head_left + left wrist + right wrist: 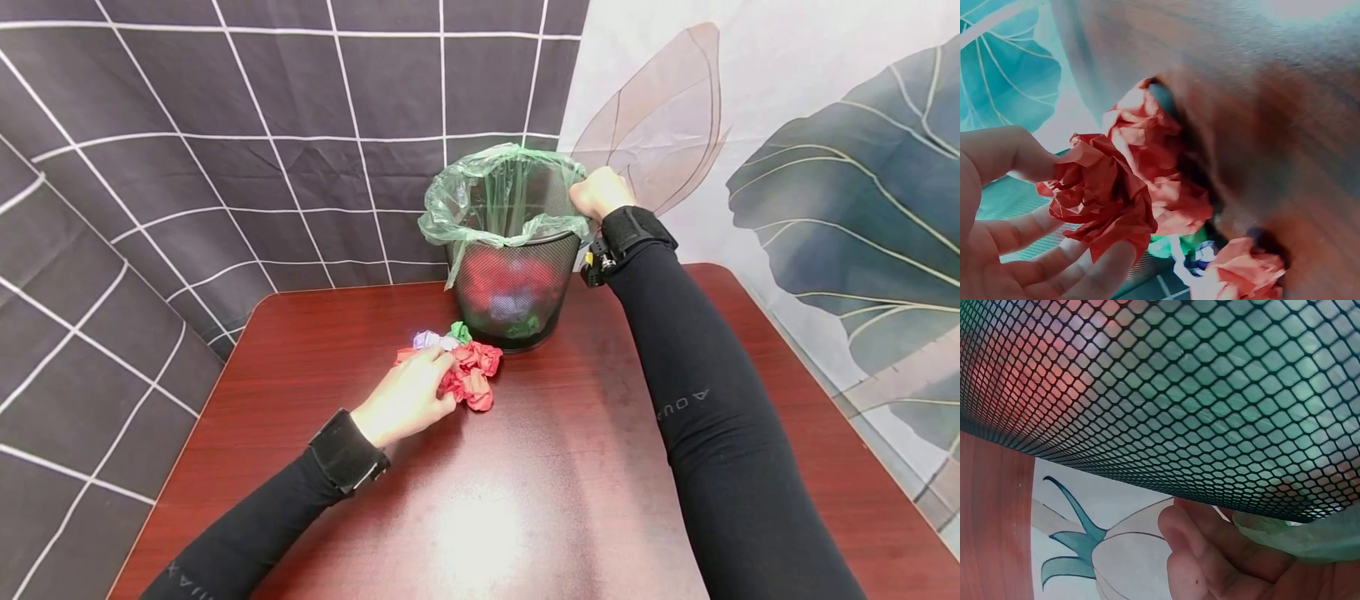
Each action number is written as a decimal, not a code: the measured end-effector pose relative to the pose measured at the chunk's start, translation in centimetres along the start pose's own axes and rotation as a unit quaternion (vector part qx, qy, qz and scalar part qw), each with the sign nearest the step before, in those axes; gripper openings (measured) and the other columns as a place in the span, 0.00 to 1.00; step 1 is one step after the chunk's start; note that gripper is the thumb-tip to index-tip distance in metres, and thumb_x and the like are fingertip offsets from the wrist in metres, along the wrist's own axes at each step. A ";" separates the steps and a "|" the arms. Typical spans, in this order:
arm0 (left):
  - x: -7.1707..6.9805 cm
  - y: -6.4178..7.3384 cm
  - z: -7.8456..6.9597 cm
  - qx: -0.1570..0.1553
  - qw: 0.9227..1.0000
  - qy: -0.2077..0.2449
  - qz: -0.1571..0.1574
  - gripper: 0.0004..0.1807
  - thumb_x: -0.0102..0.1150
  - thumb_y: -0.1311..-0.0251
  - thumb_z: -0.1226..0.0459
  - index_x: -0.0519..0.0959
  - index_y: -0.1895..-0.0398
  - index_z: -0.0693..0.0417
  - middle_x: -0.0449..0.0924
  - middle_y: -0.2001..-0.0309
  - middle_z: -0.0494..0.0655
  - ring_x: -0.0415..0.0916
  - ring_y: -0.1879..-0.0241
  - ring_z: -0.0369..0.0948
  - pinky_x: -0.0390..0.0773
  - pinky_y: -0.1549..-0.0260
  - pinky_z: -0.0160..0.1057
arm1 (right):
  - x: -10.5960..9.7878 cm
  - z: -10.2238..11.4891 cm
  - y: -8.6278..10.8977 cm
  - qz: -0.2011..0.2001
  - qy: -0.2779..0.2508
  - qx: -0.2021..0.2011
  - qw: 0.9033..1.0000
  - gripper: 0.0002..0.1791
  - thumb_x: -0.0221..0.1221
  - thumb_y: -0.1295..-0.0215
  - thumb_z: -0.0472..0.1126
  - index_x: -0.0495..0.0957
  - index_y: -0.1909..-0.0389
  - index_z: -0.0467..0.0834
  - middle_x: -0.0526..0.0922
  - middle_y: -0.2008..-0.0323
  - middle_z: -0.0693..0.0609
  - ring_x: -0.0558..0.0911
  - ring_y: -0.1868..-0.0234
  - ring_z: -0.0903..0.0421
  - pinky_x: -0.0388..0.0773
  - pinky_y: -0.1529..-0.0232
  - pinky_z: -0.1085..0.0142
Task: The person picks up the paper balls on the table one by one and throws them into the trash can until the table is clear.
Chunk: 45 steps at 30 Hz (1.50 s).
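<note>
My left hand (pixel 405 398) is low over the table at a pile of crumpled paper. In the left wrist view its thumb and fingers hold a red crumpled paper ball (pixel 1102 194). Close by lie more red paper balls (pixel 477 388), a pale purple one (pixel 427 339) and a green one (pixel 460 332). At the back of the table a black mesh wastebasket (pixel 551 287) stands upright, lined with a green plastic bag (pixel 457 200). My right hand (pixel 602 193) grips the right side of its rim, fingers curled under the bag's edge. Red, purple and green paper shows through the mesh.
The reddish-brown wooden table (pixel 540 475) has rounded back corners. Behind it and at the left hangs a dark cloth with white grid lines (pixel 292 92). A pale cloth with large leaf prints (pixel 825 192) covers the right side.
</note>
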State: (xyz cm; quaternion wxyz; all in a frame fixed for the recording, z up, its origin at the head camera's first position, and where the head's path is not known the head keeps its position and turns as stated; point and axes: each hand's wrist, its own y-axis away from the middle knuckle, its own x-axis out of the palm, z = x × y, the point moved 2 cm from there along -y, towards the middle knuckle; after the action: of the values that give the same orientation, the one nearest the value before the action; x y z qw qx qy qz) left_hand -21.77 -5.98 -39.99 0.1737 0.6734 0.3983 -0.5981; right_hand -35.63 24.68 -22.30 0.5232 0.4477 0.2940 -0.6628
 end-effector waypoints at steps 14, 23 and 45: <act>-5.4 -2.7 -1.2 0.037 0.997 0.031 -0.066 0.15 0.63 0.49 0.62 0.77 0.57 0.48 0.71 0.63 0.40 0.70 0.65 0.39 0.74 0.64 0.40 | -0.1 -0.1 -0.2 0.006 0.004 -0.001 1.000 0.28 0.38 0.33 0.46 0.75 0.43 0.35 0.72 0.33 0.35 0.76 0.38 0.41 0.76 0.44 0.55; -9.3 -4.8 -2.6 0.068 0.992 0.040 -0.097 0.13 0.61 0.48 0.61 0.77 0.58 0.47 0.71 0.61 0.39 0.71 0.64 0.37 0.74 0.61 0.38 | 0.0 0.1 -0.3 0.011 -0.001 0.005 1.000 0.29 0.38 0.32 0.47 0.75 0.41 0.34 0.70 0.31 0.35 0.76 0.38 0.39 0.77 0.41 0.53; -16.4 -10.7 -6.7 0.097 0.984 0.028 -0.148 0.13 0.59 0.45 0.60 0.76 0.56 0.47 0.72 0.59 0.39 0.69 0.61 0.36 0.71 0.60 0.35 | 0.0 -0.2 -0.4 0.012 0.002 0.013 1.000 0.30 0.38 0.32 0.48 0.74 0.39 0.35 0.71 0.32 0.35 0.77 0.41 0.40 0.77 0.43 0.54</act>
State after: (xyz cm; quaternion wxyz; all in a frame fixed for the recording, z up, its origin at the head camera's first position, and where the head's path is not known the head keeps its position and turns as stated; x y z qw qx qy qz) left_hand -24.70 0.08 -20.40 0.0059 0.6370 0.4386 -0.6339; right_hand -35.99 24.94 -22.42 0.5250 0.4589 0.2810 -0.6594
